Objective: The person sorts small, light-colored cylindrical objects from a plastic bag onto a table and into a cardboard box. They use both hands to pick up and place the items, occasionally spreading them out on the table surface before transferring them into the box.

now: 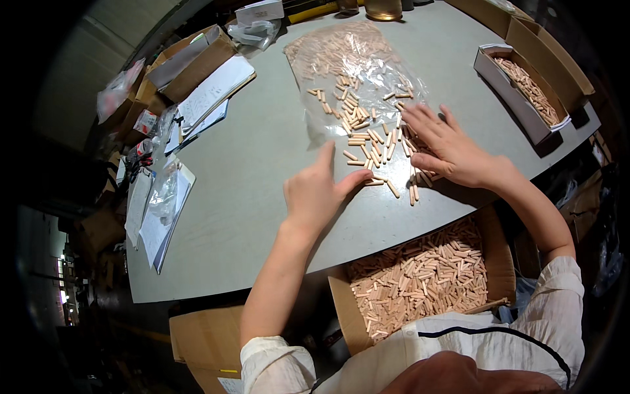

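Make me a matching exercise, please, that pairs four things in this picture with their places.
1. Loose wooden pegs
2. Clear plastic bag
3. Large open cardboard box
4. Narrow pale box

A. Below the near edge of the table
B. Near the table's right edge
C. Between the left hand and right hand
D. Farther across the table than both hands, near the middle

Pairs: 1-C, 2-D, 3-A, 4-B

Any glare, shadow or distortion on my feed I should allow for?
Head view: white glare on the clear plastic bag; head view: shadow beside the left forearm; head view: the table looks bowed at its edges, picture corners black.
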Demonstrator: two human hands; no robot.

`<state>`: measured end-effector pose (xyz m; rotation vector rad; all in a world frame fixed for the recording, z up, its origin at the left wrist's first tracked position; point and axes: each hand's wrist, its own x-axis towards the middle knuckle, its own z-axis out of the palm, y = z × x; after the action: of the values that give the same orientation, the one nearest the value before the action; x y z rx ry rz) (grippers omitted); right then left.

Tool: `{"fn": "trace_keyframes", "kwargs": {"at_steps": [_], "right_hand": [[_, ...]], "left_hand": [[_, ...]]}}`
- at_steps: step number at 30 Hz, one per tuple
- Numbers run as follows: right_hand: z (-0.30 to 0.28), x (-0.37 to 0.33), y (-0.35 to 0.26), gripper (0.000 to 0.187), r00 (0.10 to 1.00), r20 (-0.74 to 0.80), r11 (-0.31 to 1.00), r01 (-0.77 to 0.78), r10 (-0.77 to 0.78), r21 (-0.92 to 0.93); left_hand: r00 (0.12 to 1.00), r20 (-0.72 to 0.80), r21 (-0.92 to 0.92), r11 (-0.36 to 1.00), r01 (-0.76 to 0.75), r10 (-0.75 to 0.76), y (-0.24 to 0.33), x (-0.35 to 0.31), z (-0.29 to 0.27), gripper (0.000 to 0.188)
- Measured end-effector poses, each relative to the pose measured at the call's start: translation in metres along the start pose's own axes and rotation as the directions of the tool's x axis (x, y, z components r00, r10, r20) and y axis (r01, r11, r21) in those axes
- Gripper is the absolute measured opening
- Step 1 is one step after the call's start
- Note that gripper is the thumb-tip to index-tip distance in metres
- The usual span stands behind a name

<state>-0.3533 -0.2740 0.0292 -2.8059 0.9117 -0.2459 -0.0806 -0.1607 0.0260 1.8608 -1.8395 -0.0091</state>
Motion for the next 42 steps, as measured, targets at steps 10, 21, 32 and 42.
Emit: {"fn": "trace_keyframes", "kwargs": {"at_steps": [10, 21, 32, 42], "right_hand": [[0.006, 0.030, -0.018, 0.047, 0.905, -0.343, 0.942, 0.309, -0.250, 0.130], [0.010, 0.080, -0.047, 0.014, 0.915, -0.317, 0.966, 0.259, -0.251, -0.016], [-0.011, 0.086, -0.056, 0.028, 0.936, -0.295, 0.620, 0.349, -0.191, 0.703], [-0.003, 0.007, -0.002, 0.065, 0.961, 0.075, 0.960, 0.256, -0.265, 0.113]], "left_hand": [[0.998, -0.064, -0.146, 0.989, -0.029, 0.019, -0.006, 0.002, 0.005, 0.027], [0.987, -0.018, -0.593, 0.797, 0.116, -0.157, -0.011, 0.008, 0.000, 0.016], [0.846, 0.527, -0.848, 0.019, 0.530, -0.076, -0.001, 0.012, -0.021, 0.045], [0.811, 0.533, -0.833, 0.018, 0.553, -0.243, -0.009, 0.018, -0.022, 0.026]]}}
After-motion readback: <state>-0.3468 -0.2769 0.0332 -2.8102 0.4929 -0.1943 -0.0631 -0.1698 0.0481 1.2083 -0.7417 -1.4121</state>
